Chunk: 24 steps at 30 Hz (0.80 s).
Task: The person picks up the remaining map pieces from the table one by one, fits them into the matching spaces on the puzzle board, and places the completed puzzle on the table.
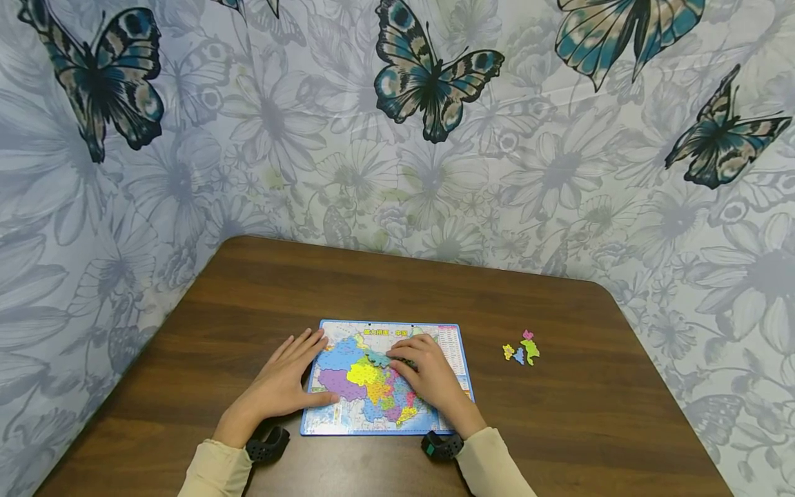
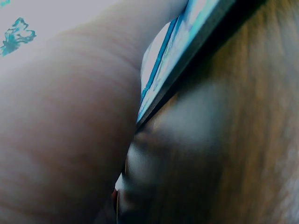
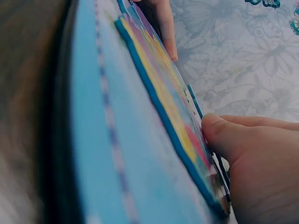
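Observation:
A map puzzle board with a blue rim lies on the table, its coloured pieces filling much of the map. My left hand rests over the board's left edge, fingers straight and spread, thumb across the lower left of the map. Over the map's upper right, my right hand has its fingers bent and pinches a teal puzzle piece between thumb and fingertips. In the right wrist view, the teal piece's edge stands tilted up beside the thumb. The right hand partly hides the piece and the map's right side.
Several loose puzzle pieces lie right of the board: a green one, a blue one, a yellow one and a pink one. The brown wooden table meets a butterfly-patterned cloth behind.

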Each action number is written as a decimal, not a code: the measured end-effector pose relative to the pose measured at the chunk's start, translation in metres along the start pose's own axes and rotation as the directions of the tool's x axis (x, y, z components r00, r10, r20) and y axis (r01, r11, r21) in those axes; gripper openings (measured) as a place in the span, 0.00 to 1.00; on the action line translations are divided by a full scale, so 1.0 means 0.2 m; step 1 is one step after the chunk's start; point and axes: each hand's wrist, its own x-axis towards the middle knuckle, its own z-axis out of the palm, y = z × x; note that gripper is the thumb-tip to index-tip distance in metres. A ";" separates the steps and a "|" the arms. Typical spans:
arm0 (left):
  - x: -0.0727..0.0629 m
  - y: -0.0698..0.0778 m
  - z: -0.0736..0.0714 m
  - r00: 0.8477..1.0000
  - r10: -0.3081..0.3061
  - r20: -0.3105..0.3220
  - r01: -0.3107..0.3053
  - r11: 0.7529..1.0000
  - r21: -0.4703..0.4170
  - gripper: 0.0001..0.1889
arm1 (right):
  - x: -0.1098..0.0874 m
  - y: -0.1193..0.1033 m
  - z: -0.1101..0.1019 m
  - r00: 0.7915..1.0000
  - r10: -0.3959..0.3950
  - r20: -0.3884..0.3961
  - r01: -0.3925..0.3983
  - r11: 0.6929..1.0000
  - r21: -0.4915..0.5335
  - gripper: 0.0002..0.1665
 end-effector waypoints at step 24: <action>0.00 0.00 0.00 1.000 -0.001 0.002 0.001 1.000 -0.007 0.58 | -0.01 0.01 -0.02 0.997 0.059 0.057 -0.059 0.998 0.007 0.10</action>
